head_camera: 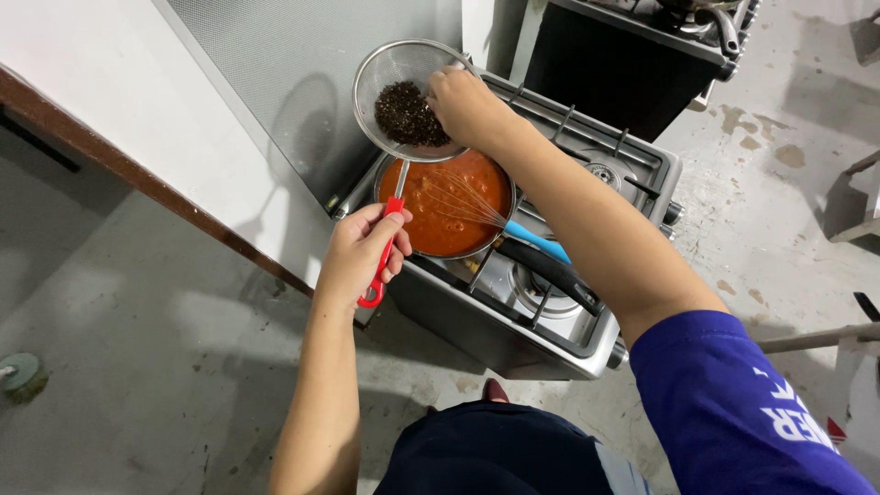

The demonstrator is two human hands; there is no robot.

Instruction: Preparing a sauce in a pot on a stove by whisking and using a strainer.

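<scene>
You have one round wire-mesh sieve [403, 96], held over one metal pan [446, 203] of smooth orange-red sauce on the steel stove [559, 302]. Your left hand [359, 254] is wrapped tight around the sieve's thin red handle [382, 259]. Your right hand [467, 105] rests at the sieve's rim, fingers curled down into the bowl on a single heap of dark, coarse grains [408, 115]; whether they pinch any, you cannot tell. One wire whisk [486, 217] with a blue grip lies in the sauce. The pan's black handle [548, 273] points toward you.
</scene>
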